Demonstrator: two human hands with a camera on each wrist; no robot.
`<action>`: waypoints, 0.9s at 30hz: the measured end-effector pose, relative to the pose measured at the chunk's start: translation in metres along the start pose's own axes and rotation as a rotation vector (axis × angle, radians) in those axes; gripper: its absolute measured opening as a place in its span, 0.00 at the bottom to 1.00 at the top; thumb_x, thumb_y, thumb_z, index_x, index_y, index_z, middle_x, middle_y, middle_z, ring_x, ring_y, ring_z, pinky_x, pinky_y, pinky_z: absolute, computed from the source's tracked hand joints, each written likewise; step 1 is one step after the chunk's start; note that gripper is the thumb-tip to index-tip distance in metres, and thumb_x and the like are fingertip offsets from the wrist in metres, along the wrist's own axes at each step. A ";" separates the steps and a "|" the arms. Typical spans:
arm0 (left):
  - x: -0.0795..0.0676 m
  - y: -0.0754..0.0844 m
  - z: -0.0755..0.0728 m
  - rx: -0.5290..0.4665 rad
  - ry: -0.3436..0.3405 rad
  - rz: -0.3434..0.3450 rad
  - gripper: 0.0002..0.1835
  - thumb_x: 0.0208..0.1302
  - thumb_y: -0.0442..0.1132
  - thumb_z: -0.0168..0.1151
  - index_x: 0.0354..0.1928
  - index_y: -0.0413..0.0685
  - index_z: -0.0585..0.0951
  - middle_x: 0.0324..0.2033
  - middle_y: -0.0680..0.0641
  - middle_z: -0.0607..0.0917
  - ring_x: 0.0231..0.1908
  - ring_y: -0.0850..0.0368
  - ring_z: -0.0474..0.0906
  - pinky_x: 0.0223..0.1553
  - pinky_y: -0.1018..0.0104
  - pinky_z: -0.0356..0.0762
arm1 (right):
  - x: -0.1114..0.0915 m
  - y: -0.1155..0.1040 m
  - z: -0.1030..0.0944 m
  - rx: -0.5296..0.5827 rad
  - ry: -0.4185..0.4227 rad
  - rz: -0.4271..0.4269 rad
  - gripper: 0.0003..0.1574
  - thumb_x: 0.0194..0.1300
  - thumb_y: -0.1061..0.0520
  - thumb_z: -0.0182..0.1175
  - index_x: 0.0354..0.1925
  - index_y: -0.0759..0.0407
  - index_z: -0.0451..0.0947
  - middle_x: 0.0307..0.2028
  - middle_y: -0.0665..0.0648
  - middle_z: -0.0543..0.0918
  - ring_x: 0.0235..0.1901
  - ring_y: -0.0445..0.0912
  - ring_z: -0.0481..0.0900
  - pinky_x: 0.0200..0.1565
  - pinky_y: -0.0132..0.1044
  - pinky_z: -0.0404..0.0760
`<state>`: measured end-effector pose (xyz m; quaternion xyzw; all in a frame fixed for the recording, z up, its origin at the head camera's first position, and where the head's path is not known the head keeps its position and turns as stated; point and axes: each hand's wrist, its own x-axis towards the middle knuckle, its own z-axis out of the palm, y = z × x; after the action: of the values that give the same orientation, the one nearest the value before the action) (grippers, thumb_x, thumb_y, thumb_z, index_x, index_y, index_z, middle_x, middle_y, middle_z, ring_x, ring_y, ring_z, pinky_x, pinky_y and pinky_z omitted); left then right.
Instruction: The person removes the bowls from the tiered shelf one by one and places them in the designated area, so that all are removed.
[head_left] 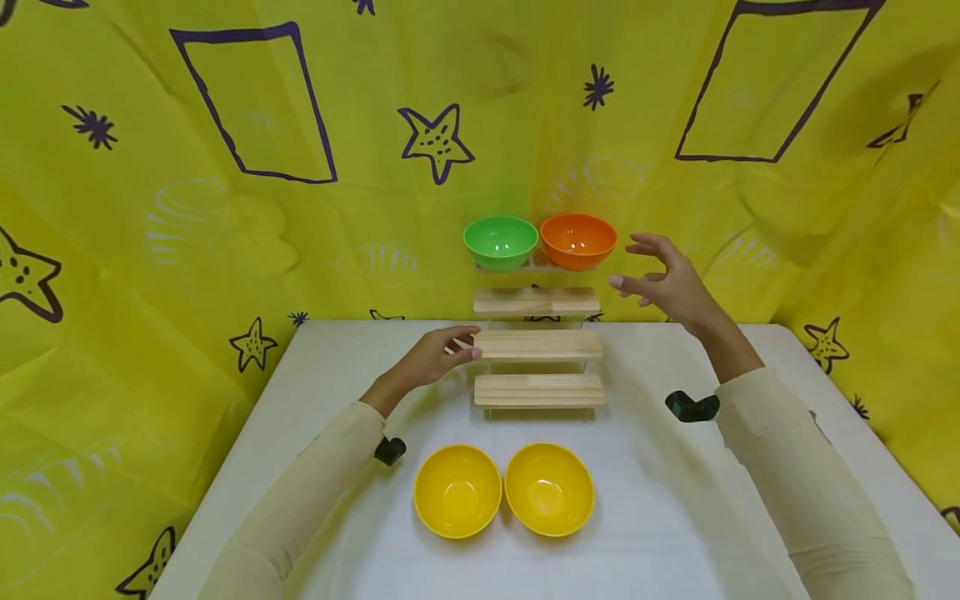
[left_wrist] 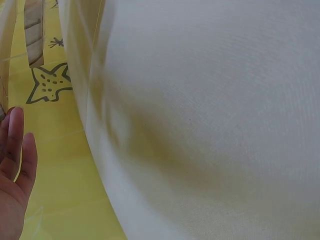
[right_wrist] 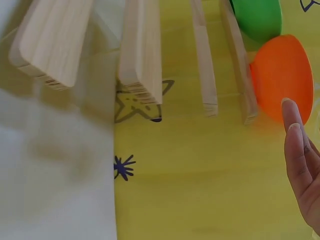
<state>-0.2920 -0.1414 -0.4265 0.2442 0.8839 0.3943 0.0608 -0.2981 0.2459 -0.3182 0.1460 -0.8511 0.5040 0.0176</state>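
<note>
1. Orange bowl (head_left: 578,242) and green bowl (head_left: 500,242) sit on top of the wooden rack (head_left: 537,344), at one and eleven o'clock from its middle. Two yellow bowls (head_left: 457,492) (head_left: 549,489) stand on the table (head_left: 637,533) at seven and six. Just off the orange bowl, at four o'clock, the right hand (head_left: 671,279) has thumb and fingers spread wide, holding nothing. A sideways bump could drive orange into green and tip either off that narrow plank. At the rack's nine o'clock, the left hand (head_left: 438,354) appears to pinch a plank's end; a tug there might shake both upper bowls.
2. Left wrist: the fingers, around eight o'clock, reach wood at the frame's edge; how firmly, I cannot tell.
3. Right wrist: fingertips at four o'clock overlap the orange bowl's side. Contact is unclear; pressing unevenly could roll it.
</note>
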 end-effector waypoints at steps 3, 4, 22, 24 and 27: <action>0.000 0.001 0.000 0.000 0.001 0.002 0.29 0.73 0.49 0.61 0.71 0.48 0.71 0.57 0.40 0.83 0.50 0.46 0.82 0.51 0.54 0.81 | 0.008 -0.005 -0.001 -0.007 0.006 0.011 0.53 0.68 0.48 0.65 0.79 0.53 0.47 0.75 0.63 0.59 0.36 0.31 0.84 0.37 0.32 0.82; 0.000 0.001 -0.001 0.000 0.001 0.003 0.29 0.73 0.49 0.61 0.71 0.48 0.71 0.57 0.40 0.83 0.50 0.46 0.82 0.51 0.54 0.81 | 0.011 -0.006 -0.001 -0.009 0.004 0.016 0.54 0.68 0.47 0.65 0.79 0.53 0.46 0.75 0.63 0.58 0.36 0.31 0.84 0.37 0.32 0.82; -0.003 0.002 -0.001 -0.007 -0.007 -0.003 0.29 0.73 0.49 0.60 0.72 0.47 0.71 0.58 0.40 0.82 0.51 0.47 0.81 0.51 0.55 0.81 | 0.040 -0.008 0.006 0.022 -0.050 0.064 0.58 0.68 0.43 0.64 0.81 0.52 0.40 0.77 0.64 0.54 0.33 0.35 0.85 0.38 0.31 0.84; -0.003 0.002 -0.001 -0.004 -0.008 0.001 0.29 0.73 0.49 0.60 0.72 0.46 0.71 0.58 0.40 0.83 0.50 0.47 0.81 0.50 0.56 0.81 | 0.042 -0.008 0.007 0.031 -0.054 0.067 0.58 0.68 0.43 0.64 0.81 0.51 0.40 0.77 0.64 0.53 0.33 0.35 0.85 0.37 0.30 0.83; -0.002 0.002 -0.001 -0.005 -0.007 0.003 0.29 0.74 0.49 0.60 0.72 0.45 0.71 0.58 0.39 0.83 0.50 0.47 0.81 0.50 0.56 0.81 | 0.046 -0.010 0.009 0.032 -0.058 0.067 0.58 0.68 0.44 0.64 0.81 0.51 0.39 0.77 0.65 0.52 0.32 0.35 0.86 0.36 0.29 0.83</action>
<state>-0.2897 -0.1424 -0.4249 0.2467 0.8823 0.3958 0.0638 -0.3388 0.2228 -0.3065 0.1323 -0.8474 0.5135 -0.0265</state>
